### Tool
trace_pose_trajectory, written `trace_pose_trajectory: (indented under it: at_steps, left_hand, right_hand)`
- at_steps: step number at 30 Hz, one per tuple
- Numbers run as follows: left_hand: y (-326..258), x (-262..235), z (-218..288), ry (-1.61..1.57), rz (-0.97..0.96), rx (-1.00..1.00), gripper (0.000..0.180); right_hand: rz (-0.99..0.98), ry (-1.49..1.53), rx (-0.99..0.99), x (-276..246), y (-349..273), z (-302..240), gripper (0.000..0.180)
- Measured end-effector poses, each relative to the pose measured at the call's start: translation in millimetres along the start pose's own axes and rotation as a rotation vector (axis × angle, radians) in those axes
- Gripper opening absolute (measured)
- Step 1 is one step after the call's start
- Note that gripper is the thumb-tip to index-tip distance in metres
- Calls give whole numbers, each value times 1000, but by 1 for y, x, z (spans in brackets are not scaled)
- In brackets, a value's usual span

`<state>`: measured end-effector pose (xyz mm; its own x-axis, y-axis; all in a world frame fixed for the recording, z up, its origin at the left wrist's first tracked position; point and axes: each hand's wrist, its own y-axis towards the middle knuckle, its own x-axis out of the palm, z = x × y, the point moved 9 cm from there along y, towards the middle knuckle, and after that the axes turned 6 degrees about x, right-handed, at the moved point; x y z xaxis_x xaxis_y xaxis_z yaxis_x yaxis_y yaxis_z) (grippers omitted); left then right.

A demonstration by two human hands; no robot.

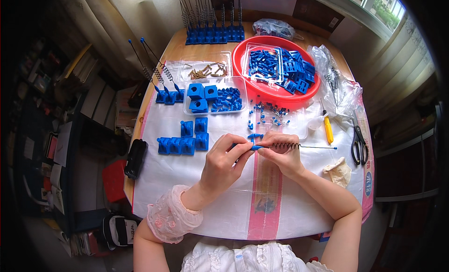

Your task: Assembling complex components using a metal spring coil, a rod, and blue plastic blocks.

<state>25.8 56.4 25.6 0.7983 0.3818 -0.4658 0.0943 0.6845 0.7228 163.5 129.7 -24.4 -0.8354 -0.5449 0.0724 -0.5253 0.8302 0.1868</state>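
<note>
Both hands are closed on a spring rod [285, 146] above the white sheet [224, 197]: its blue end is pinched by the left hand [223, 165], its coil by the right hand [284, 158]. Blue blocks [183, 144] are laid out just left.

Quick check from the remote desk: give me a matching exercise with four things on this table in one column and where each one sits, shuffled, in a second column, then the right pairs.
Things:
1. spring rod
2. scissors
3. red basin
4. black case

Places:
A. at the table's left edge
B. at the far side, filled with blue parts
C. between the left hand and right hand
D. at the right, beside the yellow-handled screwdriver

Pairs: 1-C, 2-D, 3-B, 4-A
</note>
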Motion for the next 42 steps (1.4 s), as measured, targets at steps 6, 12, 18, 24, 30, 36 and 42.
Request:
trace_pose_trajectory:
  at_steps: [6, 12, 18, 24, 30, 36, 42]
  left_hand:
    - [0, 0, 0, -7, 1, -3, 19]
    - [-1, 1, -1, -4, -4, -4, 20]
    - [-1, 1, 0, -12, 4, -6, 20]
    - [-1, 1, 0, -7, -5, -5, 20]
    - [-2, 2, -1, -57, -7, -56, 18]
    - [-1, 2, -1, -43, -16, -44, 19]
    - [-1, 2, -2, -30, -20, -37, 20]
  right_hand:
    - [4, -4, 4, 0, 0, 0, 10]
    - [-2, -21, -11, 0, 0, 1, 10]
    - [-3, -22, -2, 0, 0, 0, 10]
    - [1, -42, 6, -1, 0, 0, 11]
    - [4, -62, 5, -1, 0, 1, 11]
    - [3, -39, 18, -2, 0, 3, 11]
    - [-8, -40, 10, 0, 1, 0, 11]
